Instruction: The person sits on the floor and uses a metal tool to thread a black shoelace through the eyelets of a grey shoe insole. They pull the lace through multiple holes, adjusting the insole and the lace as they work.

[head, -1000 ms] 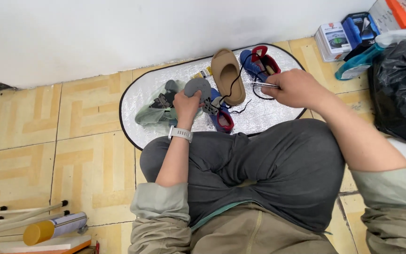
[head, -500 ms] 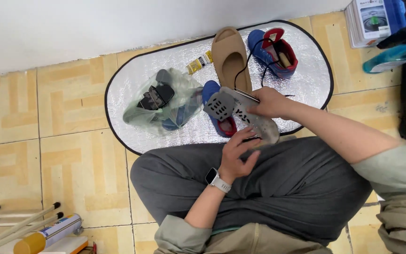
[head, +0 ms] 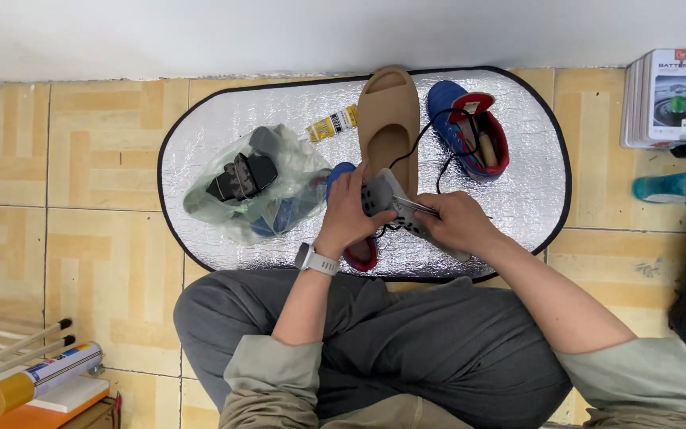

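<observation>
Both hands meet over the silver mat on the floor. The left hand has its fingers closed on a grey insole, held at the mat's 6 o'clock edge — over a blue shoe. The right hand grips thin metal scissors against the insole. A tan slipper lies at 12 o'clock — a plastic bag at 9.

We see sage-green sleeves rolled to approx. the elbows, dark grey trousers w/ creases, and a pale watch w/ white strap on the left wrist.
</observation>
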